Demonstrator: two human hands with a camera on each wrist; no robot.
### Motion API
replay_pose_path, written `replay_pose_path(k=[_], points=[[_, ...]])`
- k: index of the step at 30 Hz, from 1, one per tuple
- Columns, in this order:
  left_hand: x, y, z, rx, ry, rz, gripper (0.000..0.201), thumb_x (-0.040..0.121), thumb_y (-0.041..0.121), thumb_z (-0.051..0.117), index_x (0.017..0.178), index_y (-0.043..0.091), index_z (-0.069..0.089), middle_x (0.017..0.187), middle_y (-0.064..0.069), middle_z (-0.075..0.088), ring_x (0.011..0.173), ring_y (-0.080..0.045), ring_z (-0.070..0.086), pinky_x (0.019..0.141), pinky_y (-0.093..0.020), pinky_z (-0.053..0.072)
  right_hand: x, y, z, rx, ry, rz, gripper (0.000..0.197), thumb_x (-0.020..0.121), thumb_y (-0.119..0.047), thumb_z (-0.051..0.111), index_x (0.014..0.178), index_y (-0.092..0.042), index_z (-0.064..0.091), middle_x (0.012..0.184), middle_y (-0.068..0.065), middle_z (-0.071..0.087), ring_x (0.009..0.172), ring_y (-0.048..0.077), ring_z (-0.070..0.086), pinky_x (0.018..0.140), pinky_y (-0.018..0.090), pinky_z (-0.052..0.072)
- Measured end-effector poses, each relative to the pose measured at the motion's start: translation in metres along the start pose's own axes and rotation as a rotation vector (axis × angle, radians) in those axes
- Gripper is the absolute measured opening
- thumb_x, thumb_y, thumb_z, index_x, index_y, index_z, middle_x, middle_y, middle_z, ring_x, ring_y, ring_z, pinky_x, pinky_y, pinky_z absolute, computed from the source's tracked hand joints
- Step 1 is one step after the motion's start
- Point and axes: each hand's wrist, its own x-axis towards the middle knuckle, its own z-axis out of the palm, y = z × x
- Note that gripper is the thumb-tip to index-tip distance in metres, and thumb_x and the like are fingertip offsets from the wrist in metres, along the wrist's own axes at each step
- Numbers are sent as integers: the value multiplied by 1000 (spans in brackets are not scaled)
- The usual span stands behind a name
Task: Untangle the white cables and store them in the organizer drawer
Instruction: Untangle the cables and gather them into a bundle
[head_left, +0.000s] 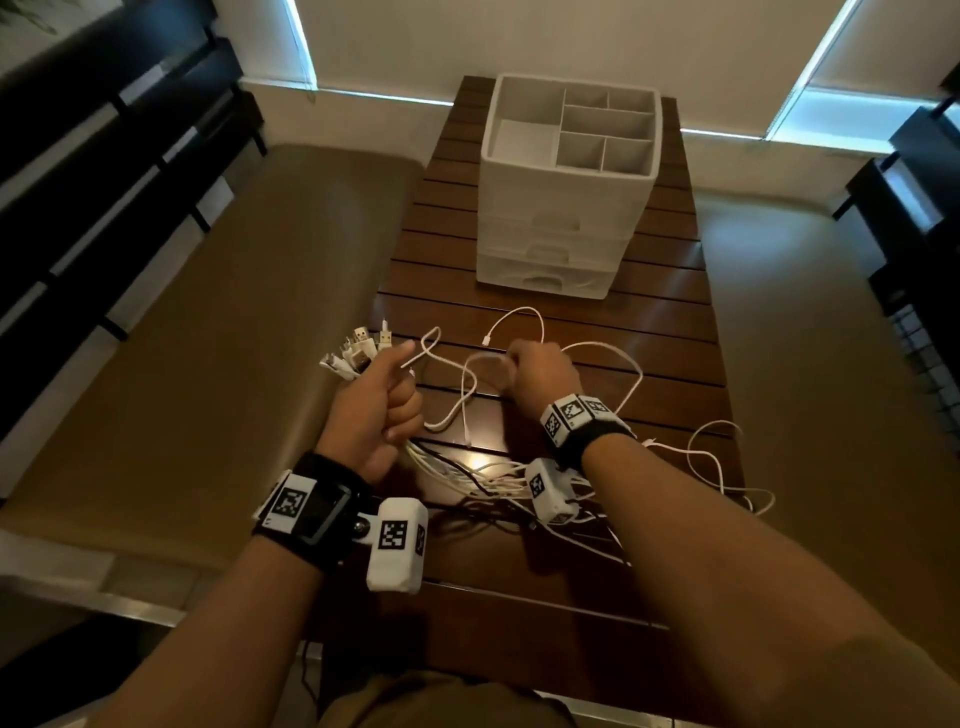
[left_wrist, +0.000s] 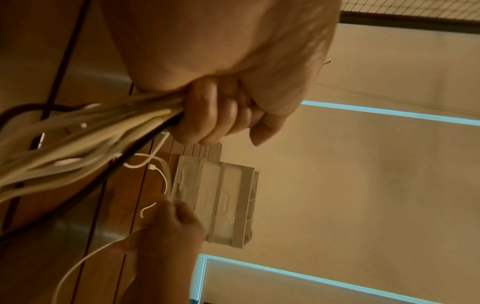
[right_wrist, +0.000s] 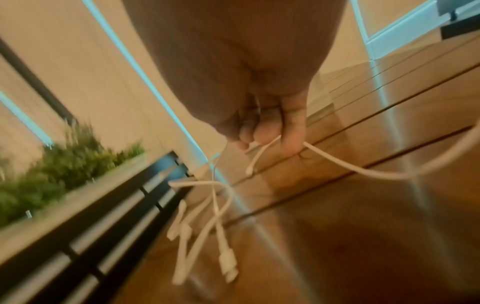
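My left hand (head_left: 382, 400) grips a bundle of white cables (head_left: 467, 475) in its fist above the table's left edge. Their USB plugs (head_left: 358, 351) stick out past the knuckles. In the left wrist view the fingers (left_wrist: 213, 115) wrap the bundle of white cables (left_wrist: 85, 139). My right hand (head_left: 537, 371) pinches a single white cable (head_left: 621, 358) that loops over the slats; in the right wrist view its fingertips (right_wrist: 291, 135) hold that cable (right_wrist: 363, 170). The white organizer (head_left: 566, 208) stands at the far end, all three drawers pushed in.
The slatted wooden table (head_left: 649, 312) is narrow, with floor on both sides. More white cable (head_left: 722, 467) trails off to the right near the table edge, with a black cable (head_left: 467, 488) among the strands. Dark slatted furniture (head_left: 104, 182) stands left.
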Motion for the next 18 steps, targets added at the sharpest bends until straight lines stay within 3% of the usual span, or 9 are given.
replay_pose_path(k=[3, 5, 6, 8, 10, 12, 15, 18], points=[[1, -7, 8, 7, 33, -6, 39, 100, 22, 63, 65, 24, 46, 49, 9, 19, 36, -6, 15, 33, -20, 12, -5, -7, -33, 265, 320, 70, 18, 102, -26, 58, 92, -15, 69, 77, 2, 68, 67, 19, 61, 64, 31, 47], [1, -10, 15, 35, 44, -6, 37, 99, 26, 65, 66, 21, 48, 47, 9, 21, 35, -5, 16, 32, -19, 14, -15, -14, -52, 437, 375, 55, 18, 101, -26, 60, 88, -16, 65, 69, -4, 64, 64, 12, 60, 63, 30, 49], [0, -11, 20, 62, 35, 1, 34, 100, 29, 65, 69, 18, 56, 47, 9, 23, 35, -5, 17, 32, -19, 15, -21, -17, -58, 489, 350, 29, 17, 101, -27, 61, 86, -18, 63, 68, -3, 65, 65, 14, 64, 64, 32, 53], [-5, -11, 33, 119, -7, 28, 26, 101, 34, 64, 89, 13, 71, 46, 11, 34, 35, -4, 19, 33, -18, 15, -42, -22, -68, 575, 279, -16, 18, 100, -29, 64, 84, -21, 60, 70, 2, 67, 66, 22, 68, 63, 41, 60], [-7, -12, 45, 171, -32, 55, 35, 100, 41, 64, 109, 8, 73, 50, 11, 42, 39, -5, 22, 36, -19, 17, -67, -27, -71, 668, 188, -97, 19, 101, -28, 66, 86, -19, 60, 73, 4, 68, 62, 24, 68, 55, 45, 61], [-4, -13, 53, 207, -38, 87, 50, 94, 50, 70, 118, 7, 74, 59, 4, 34, 46, -8, 22, 39, -21, 21, -94, -32, -69, 657, 80, -201, 18, 102, -24, 65, 89, -14, 60, 75, 5, 69, 59, 17, 68, 54, 39, 61], [0, -13, 65, 214, -43, 132, 45, 95, 46, 72, 114, 6, 76, 62, 0, 28, 50, -12, 23, 43, -24, 21, -123, -28, -60, 569, 5, -288, 17, 100, -25, 67, 87, -16, 60, 75, 2, 68, 63, 13, 66, 62, 37, 59], [1, -10, 76, 189, -13, 159, 30, 100, 39, 69, 92, 10, 72, 55, 4, 32, 44, -9, 25, 39, -22, 21, -138, -15, -53, 476, -7, -312, 22, 96, -26, 72, 81, -18, 58, 72, -4, 63, 66, 12, 59, 64, 37, 50]])
